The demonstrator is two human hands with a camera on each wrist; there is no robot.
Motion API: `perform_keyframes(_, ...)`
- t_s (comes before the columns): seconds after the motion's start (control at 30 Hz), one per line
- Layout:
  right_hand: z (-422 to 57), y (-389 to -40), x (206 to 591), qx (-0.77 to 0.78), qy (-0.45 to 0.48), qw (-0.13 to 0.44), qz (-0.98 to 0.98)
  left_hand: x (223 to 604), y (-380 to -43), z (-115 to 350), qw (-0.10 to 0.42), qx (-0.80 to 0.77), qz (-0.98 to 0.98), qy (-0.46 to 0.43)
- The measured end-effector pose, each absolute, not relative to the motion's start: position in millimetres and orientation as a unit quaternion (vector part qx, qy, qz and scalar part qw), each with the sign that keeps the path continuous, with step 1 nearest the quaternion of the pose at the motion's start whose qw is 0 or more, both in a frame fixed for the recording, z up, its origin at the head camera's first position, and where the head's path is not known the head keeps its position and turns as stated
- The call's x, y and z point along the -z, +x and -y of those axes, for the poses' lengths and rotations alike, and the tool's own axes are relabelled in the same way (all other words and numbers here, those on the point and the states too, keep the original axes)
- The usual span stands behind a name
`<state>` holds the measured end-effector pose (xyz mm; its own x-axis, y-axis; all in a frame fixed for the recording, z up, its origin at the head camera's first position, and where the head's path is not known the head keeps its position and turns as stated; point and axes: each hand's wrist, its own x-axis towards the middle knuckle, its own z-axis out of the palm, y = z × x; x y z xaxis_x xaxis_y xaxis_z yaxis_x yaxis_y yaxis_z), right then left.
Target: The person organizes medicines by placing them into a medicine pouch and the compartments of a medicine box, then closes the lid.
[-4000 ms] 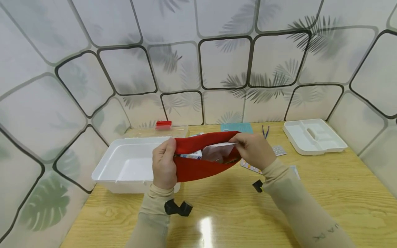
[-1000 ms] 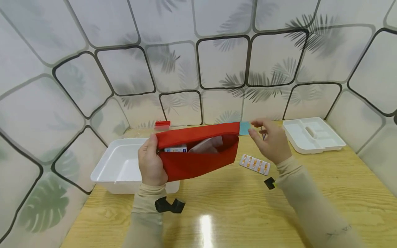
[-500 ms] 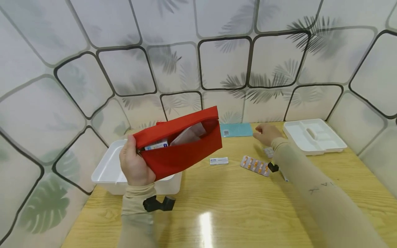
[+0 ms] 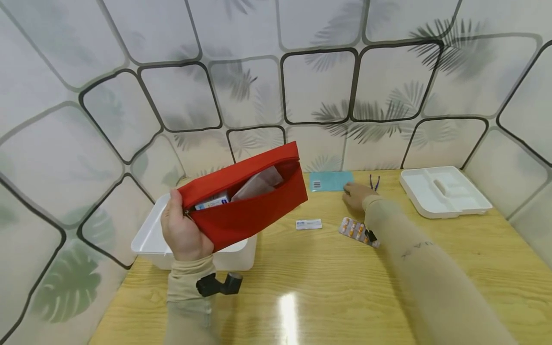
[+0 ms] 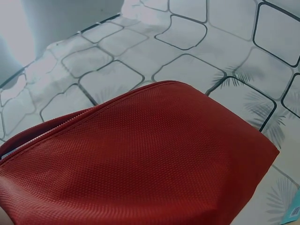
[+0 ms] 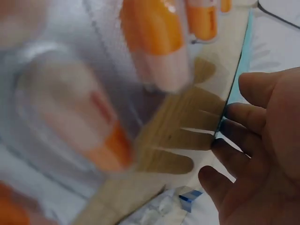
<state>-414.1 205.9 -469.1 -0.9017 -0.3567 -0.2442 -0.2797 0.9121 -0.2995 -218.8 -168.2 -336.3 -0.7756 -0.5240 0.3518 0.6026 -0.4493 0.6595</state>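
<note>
My left hand (image 4: 183, 227) grips the left end of a red zip pouch (image 4: 254, 215), held tilted above a white plastic box. Its zip is open, showing a small white-and-blue carton (image 4: 212, 201) and a pale translucent packet (image 4: 258, 184) inside. The pouch (image 5: 154, 154) fills much of the left wrist view. At the back of the table, my right hand (image 4: 359, 195) is at the right edge of a flat teal packet (image 4: 329, 181). In the right wrist view its fingers are extended, with the tips at the packet's edge.
A blister pack of orange capsules (image 4: 355, 230) lies under my right wrist. Nearby are a small white carton (image 4: 308, 224) and purple tweezers (image 4: 374, 182). A white divided tray (image 4: 431, 203) stands at right, the white plastic box (image 4: 237, 256) at left.
My right hand has let go of the pouch and moved to the teal packet. With the left hand, the pouch has shifted left and tilted up at its right end.
</note>
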Motion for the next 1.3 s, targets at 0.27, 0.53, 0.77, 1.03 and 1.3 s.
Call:
perform_keyframes(0.27,-200.2,-392.6,447.2,0.084,-0.201,0.170,-0.961,335.7,-217.6,170.2,0.331,0.852,0.402,-0.056)
perform_keyframes(0.53,-201.8,-396.0,432.4,0.099,-0.183,0.182,-0.961,333.4,-215.0,171.2,0.333,0.853,0.400,-0.044)
perform_keyframes(0.77,-219.8,-425.9,462.7,0.113,-0.165,0.143,-0.969,333.6,-214.3,165.6,0.326,0.850,0.410,-0.054)
perform_keyframes(1.03,-217.3,-427.3,475.2,0.103,-0.184,0.141,-0.967,334.8,-213.9,157.7,0.291,0.844,0.445,-0.074)
perform_keyframes(1.3,-214.6,-423.9,468.3,0.077,-0.195,0.124,-0.970,334.5,-213.0,152.0,0.281,0.834,0.471,-0.067)
